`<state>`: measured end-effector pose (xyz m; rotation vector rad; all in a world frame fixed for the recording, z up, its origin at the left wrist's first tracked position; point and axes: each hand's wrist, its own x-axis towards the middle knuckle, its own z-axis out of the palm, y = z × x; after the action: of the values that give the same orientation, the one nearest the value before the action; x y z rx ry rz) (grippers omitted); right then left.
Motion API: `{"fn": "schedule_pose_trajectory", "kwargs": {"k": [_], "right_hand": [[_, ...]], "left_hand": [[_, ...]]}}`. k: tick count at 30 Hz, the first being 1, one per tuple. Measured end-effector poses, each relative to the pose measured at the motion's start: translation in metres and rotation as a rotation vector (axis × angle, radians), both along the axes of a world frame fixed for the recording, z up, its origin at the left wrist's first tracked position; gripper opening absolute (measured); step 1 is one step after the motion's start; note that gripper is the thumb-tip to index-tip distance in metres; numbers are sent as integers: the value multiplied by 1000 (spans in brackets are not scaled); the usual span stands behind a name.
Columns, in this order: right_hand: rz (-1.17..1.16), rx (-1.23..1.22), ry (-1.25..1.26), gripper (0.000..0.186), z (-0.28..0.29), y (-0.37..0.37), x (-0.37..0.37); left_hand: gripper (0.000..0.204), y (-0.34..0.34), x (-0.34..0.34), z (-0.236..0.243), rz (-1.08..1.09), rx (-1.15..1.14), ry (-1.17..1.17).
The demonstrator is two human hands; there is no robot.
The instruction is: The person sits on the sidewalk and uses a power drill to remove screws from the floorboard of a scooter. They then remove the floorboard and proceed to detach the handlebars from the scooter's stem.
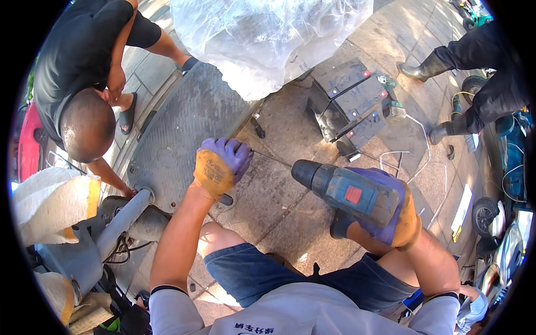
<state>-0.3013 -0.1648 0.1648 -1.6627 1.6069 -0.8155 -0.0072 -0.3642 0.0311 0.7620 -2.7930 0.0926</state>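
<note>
My left hand (222, 164), in a purple-and-yellow glove, has its fingers closed around the front of a long thin bit (271, 158), beside the edge of a grey ribbed footboard (178, 128). The bit runs to the chuck of a dark cordless drill (346, 190) with a red patch. My right hand (406, 215), gloved alike, grips that drill, pointing it leftward toward my left hand. Whatever lies under my left fingers at the bit's tip is hidden. A grey metal column (116, 226) with dark wires stands at my lower left.
A bent-over person (70, 111) reaches toward the column. Plastic-wrapped bulk (268, 33) covers the footboard's far end. Batteries (352, 86), a green power tool (395, 109) and white cable lie ahead right. Another person's booted legs (472, 100) are at right, beside wheels and vehicle parts.
</note>
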Motion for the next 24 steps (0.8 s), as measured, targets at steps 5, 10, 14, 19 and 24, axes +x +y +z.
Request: {"fn": "schedule_pose_trajectory", "kwargs": {"k": [5, 10, 14, 19, 24], "right_hand": [[-176, 180, 14, 39, -14, -47, -3], [-155, -150, 104, 36, -54, -97, -4], [-177, -133, 49, 36, -76, -121, -10], [-110, -111, 75, 35, -83, -144, -24], [-173, 3, 53, 34, -69, -159, -23]], "left_hand": [[16, -46, -31, -39, 138, -51, 75], [23, -99, -64, -70, 217, -85, 77], [39, -113, -86, -83, 232, -41, 138], [42, -123, -83, -99, 238, -17, 222], [47, -125, -80, -97, 249, 59, 255]]}}
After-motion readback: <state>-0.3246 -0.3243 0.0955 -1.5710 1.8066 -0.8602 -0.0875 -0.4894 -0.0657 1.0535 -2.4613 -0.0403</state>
